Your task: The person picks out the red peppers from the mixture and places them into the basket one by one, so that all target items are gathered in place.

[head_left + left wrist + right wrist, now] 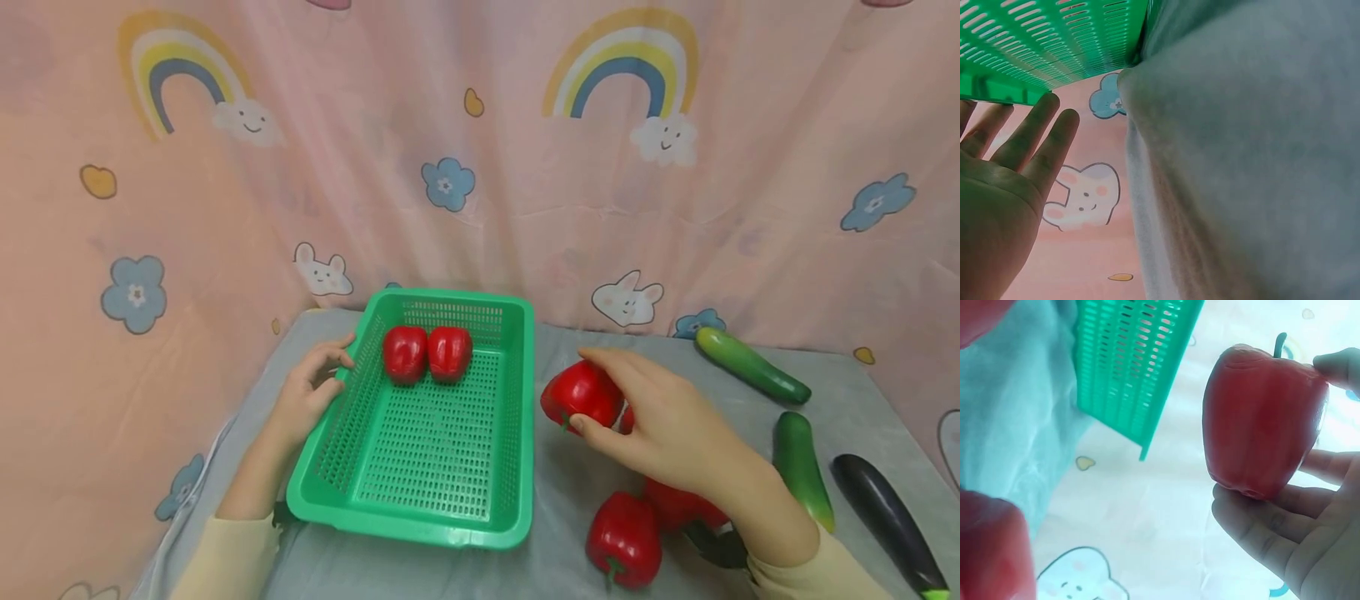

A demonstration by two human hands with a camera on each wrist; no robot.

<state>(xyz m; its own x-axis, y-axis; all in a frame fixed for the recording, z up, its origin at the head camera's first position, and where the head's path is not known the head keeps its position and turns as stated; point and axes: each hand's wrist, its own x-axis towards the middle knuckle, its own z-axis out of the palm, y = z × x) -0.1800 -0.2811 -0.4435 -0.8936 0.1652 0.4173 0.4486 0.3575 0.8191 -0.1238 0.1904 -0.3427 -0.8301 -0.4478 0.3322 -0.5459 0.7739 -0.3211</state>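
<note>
My right hand holds a red bell pepper between thumb and fingers, just right of the green plastic basket. In the right wrist view this pepper shows its green stem, the thumb close to the stem end and the fingertips at the opposite end. Two red peppers sit side by side at the back left inside the basket. At the basket's left rim is my left hand. Its fingers look nearly straight in the left wrist view, tips right at the rim.
More red peppers, one at the front, lie below my right hand, partly hidden by it. Farther right are a green cucumber, a second cucumber and a dark eggplant. Behind the grey tabletop hangs a pink patterned curtain.
</note>
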